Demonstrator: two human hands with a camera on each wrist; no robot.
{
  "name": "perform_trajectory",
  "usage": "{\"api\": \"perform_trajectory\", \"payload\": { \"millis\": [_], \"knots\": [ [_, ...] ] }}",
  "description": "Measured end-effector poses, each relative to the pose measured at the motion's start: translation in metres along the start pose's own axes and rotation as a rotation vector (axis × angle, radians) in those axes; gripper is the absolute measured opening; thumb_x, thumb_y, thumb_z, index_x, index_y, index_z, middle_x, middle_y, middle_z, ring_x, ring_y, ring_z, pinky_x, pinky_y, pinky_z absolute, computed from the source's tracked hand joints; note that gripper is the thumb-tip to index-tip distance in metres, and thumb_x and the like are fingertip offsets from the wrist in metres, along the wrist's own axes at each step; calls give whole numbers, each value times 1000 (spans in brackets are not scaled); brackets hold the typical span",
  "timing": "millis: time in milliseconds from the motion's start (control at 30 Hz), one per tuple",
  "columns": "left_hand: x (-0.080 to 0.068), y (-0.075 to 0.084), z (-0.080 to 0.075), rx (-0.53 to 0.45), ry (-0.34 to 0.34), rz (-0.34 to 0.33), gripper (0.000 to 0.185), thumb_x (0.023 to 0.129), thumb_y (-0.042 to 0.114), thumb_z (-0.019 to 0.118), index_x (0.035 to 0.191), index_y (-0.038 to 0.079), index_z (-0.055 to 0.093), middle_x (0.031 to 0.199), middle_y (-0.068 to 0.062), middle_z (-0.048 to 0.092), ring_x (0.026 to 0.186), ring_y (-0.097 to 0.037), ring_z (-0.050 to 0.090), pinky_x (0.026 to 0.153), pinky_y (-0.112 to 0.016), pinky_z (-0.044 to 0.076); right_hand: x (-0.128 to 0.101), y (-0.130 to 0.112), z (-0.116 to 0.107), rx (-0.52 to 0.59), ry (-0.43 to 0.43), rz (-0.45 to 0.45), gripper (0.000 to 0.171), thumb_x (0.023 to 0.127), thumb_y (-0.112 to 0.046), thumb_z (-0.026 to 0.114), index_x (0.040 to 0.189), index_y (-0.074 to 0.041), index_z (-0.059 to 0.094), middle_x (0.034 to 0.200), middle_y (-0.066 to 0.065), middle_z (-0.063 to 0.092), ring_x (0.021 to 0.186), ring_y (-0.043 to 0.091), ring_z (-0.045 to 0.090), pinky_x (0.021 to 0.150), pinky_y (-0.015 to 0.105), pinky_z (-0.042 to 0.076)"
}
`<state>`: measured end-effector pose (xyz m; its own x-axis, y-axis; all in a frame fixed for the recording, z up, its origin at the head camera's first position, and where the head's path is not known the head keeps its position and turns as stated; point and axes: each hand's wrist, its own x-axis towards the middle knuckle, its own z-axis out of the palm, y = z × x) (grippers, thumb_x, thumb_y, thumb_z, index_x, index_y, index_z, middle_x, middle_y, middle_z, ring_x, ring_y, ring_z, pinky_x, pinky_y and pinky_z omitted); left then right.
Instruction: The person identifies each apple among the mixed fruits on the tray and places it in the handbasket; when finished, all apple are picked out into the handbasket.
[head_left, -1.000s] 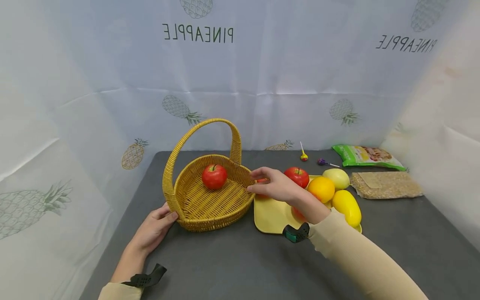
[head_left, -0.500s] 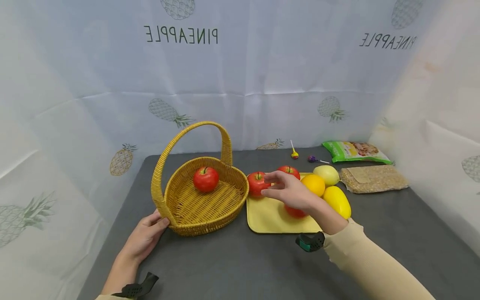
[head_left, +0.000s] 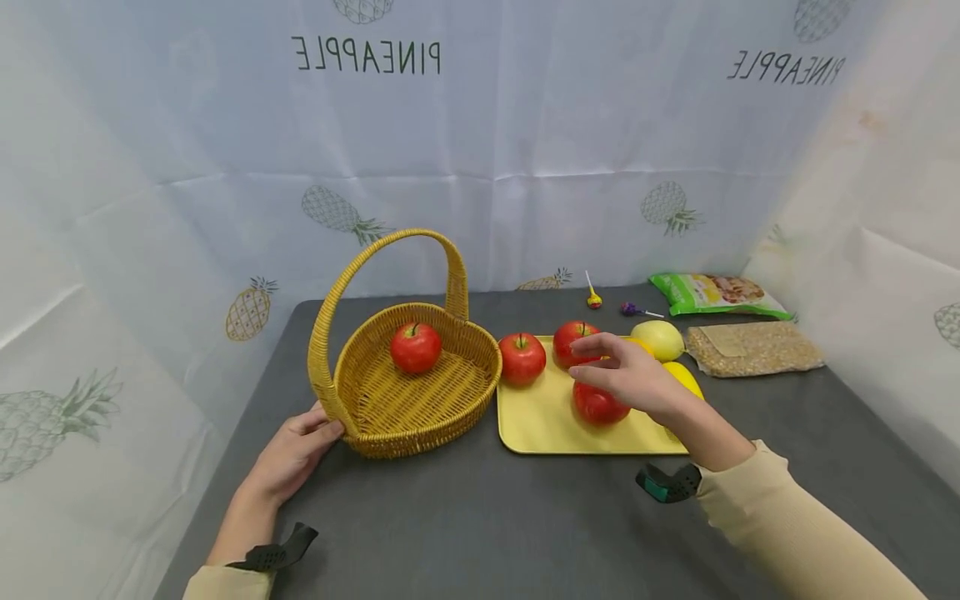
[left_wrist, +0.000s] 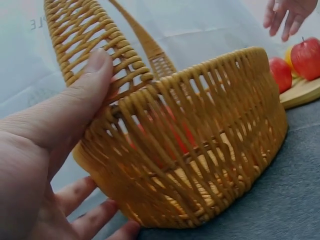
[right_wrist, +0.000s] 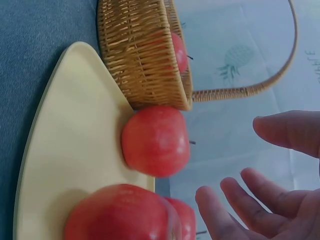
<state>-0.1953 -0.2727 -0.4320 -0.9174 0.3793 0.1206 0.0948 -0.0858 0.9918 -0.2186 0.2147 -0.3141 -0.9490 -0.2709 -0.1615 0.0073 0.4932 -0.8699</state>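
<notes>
My left hand grips a yellow wicker basket at the foot of its arched handle. In the left wrist view the thumb lies over the handle's base, and the other fingers spread along the outer wall. One red apple sits inside the basket. My right hand hovers over a yellow tray, holding nothing, thumb and fingers apart. Near it on the tray are a front red apple, a back red apple and another red apple beside the basket.
Yellow fruit, partly behind the right hand, and a pale green fruit lie at the tray's right. Two lollipops, a green packet and a bag of grains lie farther back. Pineapple-print curtains enclose the grey table.
The right hand has moved right, from the basket's rim to above the tray, uncovering the apple beside the basket. The left hand stays on the basket. The head view has shifted slightly.
</notes>
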Motion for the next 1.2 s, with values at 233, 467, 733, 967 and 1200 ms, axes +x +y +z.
{"api": "perform_trajectory", "payload": {
  "millis": [233,467,733,967,1200],
  "knots": [
    [6,4,-12,51,-58,11,31,104,0,57,129,-19,59,162,-12,30,149,-13,16,104,-19,40,-11,8,-7,-17,31,24,60,98,-33,71,144,-2,48,149,20,46,137,38,48,102,52,49],
    [6,4,-13,-6,-71,52,28,104,-1,56,128,-16,62,160,-9,34,147,-10,18,105,-20,40,-17,18,-11,-79,147,46,55,99,-31,71,141,-1,52,141,20,55,131,37,53,103,54,46],
    [5,0,-3,-82,-44,49,28,106,2,54,130,-7,66,167,-25,5,154,-33,-14,106,-19,39,-24,32,-14,-122,209,75,52,100,-32,68,139,-1,55,140,21,56,131,40,49,104,56,44],
    [5,-1,-2,-86,-31,45,28,106,2,54,130,-9,66,167,-26,3,152,-39,-18,106,-19,39,-21,42,-13,-99,192,109,64,97,-37,72,145,0,49,146,22,51,135,42,47,106,56,44],
    [5,0,-3,-70,-29,34,29,107,3,54,131,-7,66,168,-26,-3,151,-42,-19,105,-18,39,-19,47,-5,-135,196,90,87,90,-52,77,151,-1,42,151,21,45,139,44,43,106,57,43]
  ]
}}
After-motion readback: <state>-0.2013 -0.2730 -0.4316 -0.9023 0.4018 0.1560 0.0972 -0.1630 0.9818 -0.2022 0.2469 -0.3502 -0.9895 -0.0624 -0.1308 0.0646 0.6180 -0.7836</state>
